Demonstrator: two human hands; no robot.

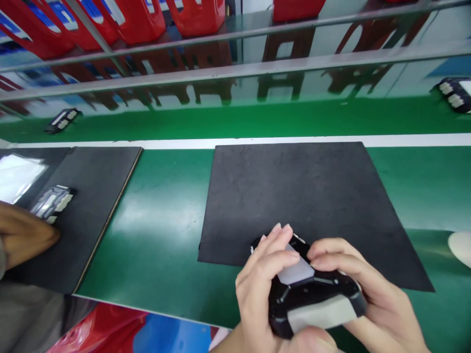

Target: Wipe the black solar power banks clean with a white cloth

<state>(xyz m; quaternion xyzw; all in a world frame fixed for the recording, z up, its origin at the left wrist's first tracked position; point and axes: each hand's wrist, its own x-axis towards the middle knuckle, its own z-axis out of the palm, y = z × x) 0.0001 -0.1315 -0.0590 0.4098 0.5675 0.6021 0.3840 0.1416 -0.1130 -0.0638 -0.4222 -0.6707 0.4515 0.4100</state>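
Note:
Between both hands is a black plastic device housing (307, 299) with a pale grey panel on top and a light strip along its near side. My left hand (259, 289) wraps its left side, fingers lying over the top and thumb at the near edge. On the right side, my right hand (368, 289) grips it with fingers bent onto the upper face. The housing is held tilted above the near edge of a black mat (294, 196). Its underside is hidden from me.
To the left, a co-worker's arm (27, 235) rests by a similar device (53, 201) on another dark mat (99, 196). Similar devices sit on the green strip at far left (63, 120) and far right (454, 93). Red stools (198, 17) stand beyond the metal rail (235, 34).

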